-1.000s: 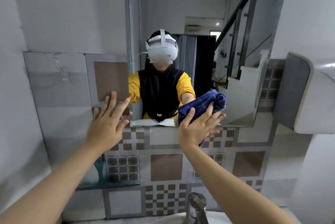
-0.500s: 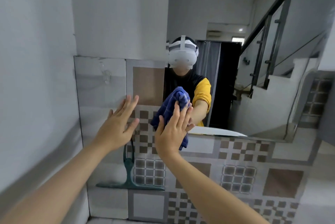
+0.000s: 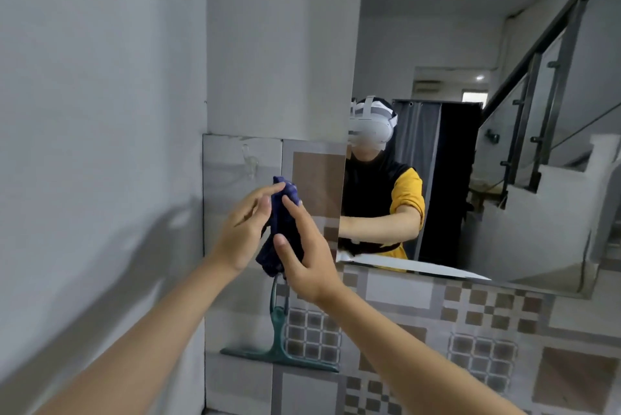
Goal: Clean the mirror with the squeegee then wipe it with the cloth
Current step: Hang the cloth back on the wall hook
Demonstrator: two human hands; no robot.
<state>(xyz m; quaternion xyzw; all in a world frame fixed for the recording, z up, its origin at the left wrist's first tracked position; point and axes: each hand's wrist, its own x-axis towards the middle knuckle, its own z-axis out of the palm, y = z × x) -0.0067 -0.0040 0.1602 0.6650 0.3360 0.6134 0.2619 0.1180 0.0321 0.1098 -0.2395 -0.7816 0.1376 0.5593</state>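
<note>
At frame centre, left hand [image 3: 240, 233] and right hand [image 3: 307, 261] fingers close on the bunched cloth [image 3: 280, 233], refolding it off the mirror [image 3: 470, 179]. Squeegee [image 3: 279, 344] hangs below, idle.

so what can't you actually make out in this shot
- Head view: the middle of the blue cloth is covered by the left hand and right hand.
- The top of the green squeegee handle is hidden behind the cloth and right hand.
- The mirror runs off the top and right edges; whether it is streak-free cannot be told.
</note>
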